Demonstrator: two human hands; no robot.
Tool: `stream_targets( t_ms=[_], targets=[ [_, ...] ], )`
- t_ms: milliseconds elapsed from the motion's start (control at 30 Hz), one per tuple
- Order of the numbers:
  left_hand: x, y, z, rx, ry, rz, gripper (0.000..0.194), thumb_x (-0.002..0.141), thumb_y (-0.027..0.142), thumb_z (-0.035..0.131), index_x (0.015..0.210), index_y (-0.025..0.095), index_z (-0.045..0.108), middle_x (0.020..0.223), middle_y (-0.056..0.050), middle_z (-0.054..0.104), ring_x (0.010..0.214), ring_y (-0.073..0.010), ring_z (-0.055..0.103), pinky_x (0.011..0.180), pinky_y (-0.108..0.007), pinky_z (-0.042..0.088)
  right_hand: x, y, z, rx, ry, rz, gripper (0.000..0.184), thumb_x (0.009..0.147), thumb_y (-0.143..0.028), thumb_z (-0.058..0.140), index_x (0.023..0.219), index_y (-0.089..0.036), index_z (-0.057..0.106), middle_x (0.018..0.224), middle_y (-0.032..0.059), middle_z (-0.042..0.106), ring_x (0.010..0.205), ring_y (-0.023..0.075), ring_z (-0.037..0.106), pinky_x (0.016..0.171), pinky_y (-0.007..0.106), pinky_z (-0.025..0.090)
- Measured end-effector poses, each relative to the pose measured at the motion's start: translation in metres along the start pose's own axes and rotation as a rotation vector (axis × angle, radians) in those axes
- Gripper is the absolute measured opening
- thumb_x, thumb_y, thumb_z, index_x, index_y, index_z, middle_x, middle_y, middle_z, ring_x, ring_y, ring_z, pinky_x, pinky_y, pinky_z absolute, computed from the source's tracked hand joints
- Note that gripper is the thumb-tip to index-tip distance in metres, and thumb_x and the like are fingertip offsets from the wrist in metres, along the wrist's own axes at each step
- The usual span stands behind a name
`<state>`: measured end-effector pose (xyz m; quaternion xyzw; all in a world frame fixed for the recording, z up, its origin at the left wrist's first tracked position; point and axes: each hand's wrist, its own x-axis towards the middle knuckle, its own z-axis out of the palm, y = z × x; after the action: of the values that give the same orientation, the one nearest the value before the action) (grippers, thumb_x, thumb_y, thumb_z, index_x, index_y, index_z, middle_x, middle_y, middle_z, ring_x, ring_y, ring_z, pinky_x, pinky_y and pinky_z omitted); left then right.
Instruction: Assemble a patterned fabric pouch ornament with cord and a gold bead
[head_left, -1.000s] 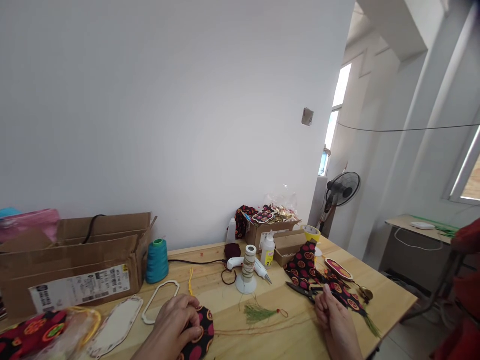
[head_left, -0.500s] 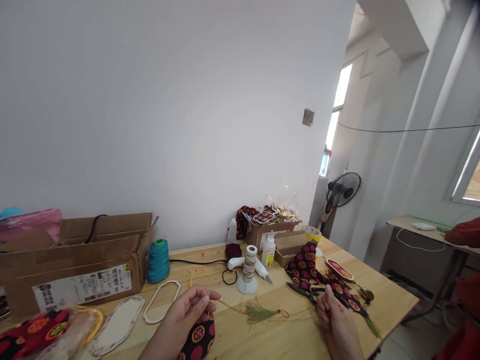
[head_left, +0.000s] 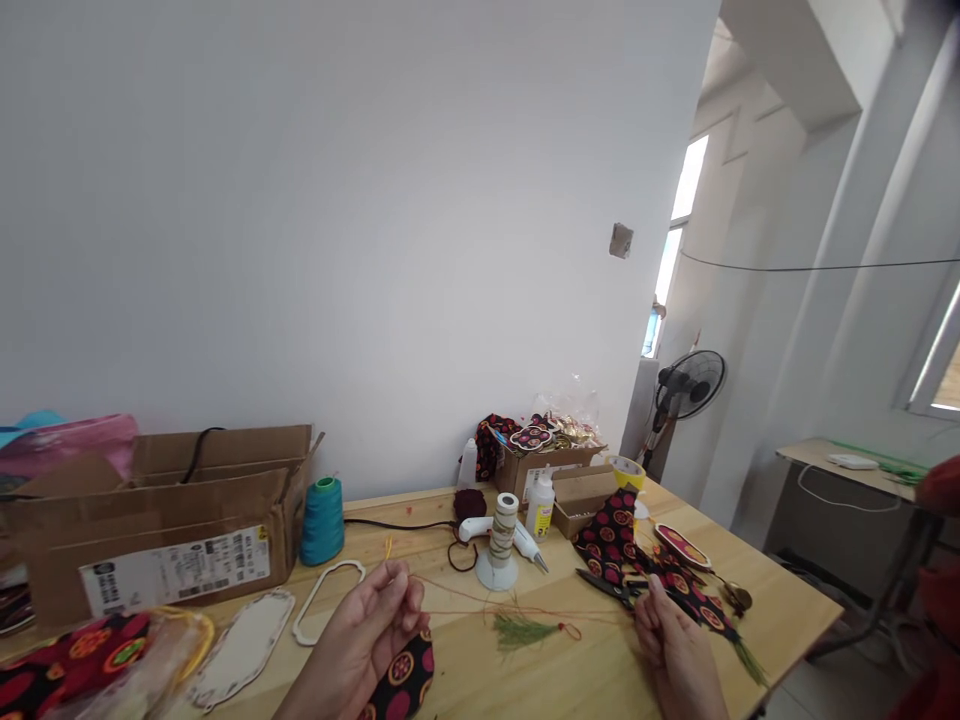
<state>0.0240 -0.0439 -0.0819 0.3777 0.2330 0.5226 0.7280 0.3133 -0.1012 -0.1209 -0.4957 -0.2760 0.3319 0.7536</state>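
My left hand point(head_left: 367, 635) is closed, its fingertips pinching a thin reddish-orange thread point(head_left: 480, 605). The thread runs across to my right hand point(head_left: 671, 640), whose thumb and fingers are also pinched on it. Between the hands a green tassel point(head_left: 525, 630) with a small red loop lies on the wood. A black patterned fabric piece point(head_left: 405, 680) shows partly behind my left hand. Dark scissors point(head_left: 611, 588) lie just beyond my right hand, against more patterned fabric point(head_left: 611, 535).
A thread spool on a stand point(head_left: 502, 540), a white glue gun point(head_left: 525, 545) and a glue bottle point(head_left: 540, 505) stand mid-table. A teal thread cone point(head_left: 322, 525) and a cardboard box point(head_left: 172, 540) are at left. White frames point(head_left: 244, 650) lie before them.
My left hand has risen slightly and turned, and the thread now stretches in longer strands above the tassel. The right hand has stayed nearly in place.
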Motion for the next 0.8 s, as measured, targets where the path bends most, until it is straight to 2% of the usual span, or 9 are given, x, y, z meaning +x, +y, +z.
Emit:
stream_targets(
  t_ms=[233,400,467,600,800],
  targets=[
    [0.0011,-0.0018,-0.001,-0.009,0.008,0.04,0.015,0.066,0.024,0.064,0.063,0.017,0.05,0.055,0.005,0.05,0.048,-0.0053,0.043,0.053,-0.018,0.043,0.0015,0.0029,-0.0012,-0.005,-0.005,0.013,0.043,0.059,-0.05,0.061,0.048,-0.018,0.035,0.044,-0.0092,0.027,0.037,0.0039,0.019,0.033,0.019,0.015],
    [0.0016,0.0006,0.0005,0.099,0.15,0.024,0.019,0.063,0.025,0.066,0.077,0.016,0.057,0.071,0.001,0.056,0.061,-0.008,0.052,0.064,-0.021,0.048,0.0014,0.0027,-0.0005,-0.004,0.001,0.016,0.042,0.058,-0.05,0.062,0.048,-0.018,0.036,0.044,-0.009,0.029,0.037,0.0041,0.02,0.034,0.019,0.016],
    [0.0018,0.0009,0.0006,0.104,0.148,0.026,0.022,0.063,0.026,0.066,0.08,0.016,0.058,0.069,0.001,0.056,0.063,-0.0086,0.053,0.064,-0.021,0.049,0.001,0.0022,-0.0002,-0.017,0.004,0.013,0.042,0.058,-0.05,0.062,0.048,-0.018,0.037,0.044,-0.0088,0.03,0.037,0.0043,0.02,0.034,0.019,0.016],
    [0.0016,-0.0002,-0.0003,0.062,0.134,0.047,0.015,0.062,0.023,0.067,0.072,0.017,0.057,0.067,0.002,0.059,0.057,-0.0073,0.052,0.058,-0.018,0.048,0.0002,0.0005,0.0005,-0.052,0.008,-0.008,0.042,0.057,-0.05,0.062,0.046,-0.018,0.037,0.043,-0.0084,0.03,0.037,0.0051,0.021,0.034,0.021,0.017],
    [0.0027,-0.0022,-0.0046,-0.005,0.138,0.063,0.019,0.061,0.022,0.068,0.071,0.017,0.053,0.067,0.001,0.061,0.055,-0.0071,0.052,0.055,-0.019,0.049,-0.0003,0.0003,0.0003,-0.035,0.004,-0.011,0.041,0.058,-0.049,0.062,0.046,-0.018,0.038,0.043,-0.0083,0.031,0.038,0.0053,0.02,0.034,0.021,0.016]
  ],
)
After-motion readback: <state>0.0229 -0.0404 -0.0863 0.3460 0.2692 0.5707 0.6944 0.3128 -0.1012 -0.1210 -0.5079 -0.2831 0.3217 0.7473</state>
